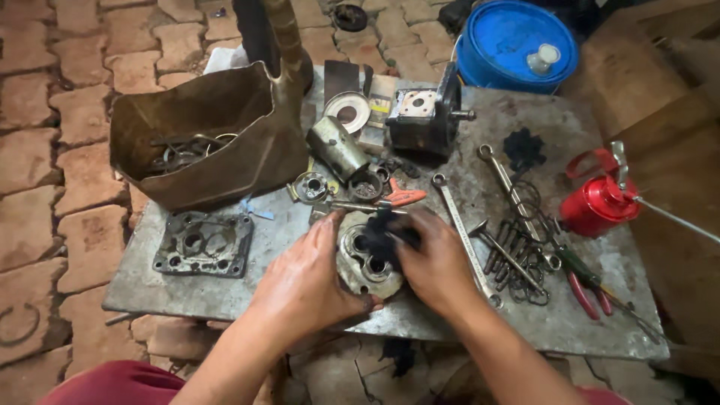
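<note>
My left hand (304, 281) grips the left side of a round grey metal pump housing (365, 264) with two bores, held just above the front of a low metal plate (480, 202). My right hand (431, 259) presses a dark black rag (384, 234) into the top of the housing. Both hands are smeared with grease. The housing's lower edge is hidden behind my left thumb.
A brown bag (202, 139) of metal rings stands at back left, a flat cover plate (202, 244) in front of it. A pump body (424, 116), cylinder (337, 146), spanners (461, 229), bolts (514, 255), red pliers (585, 281), a red oil can (600, 202) and a blue bucket (514, 41) lie right.
</note>
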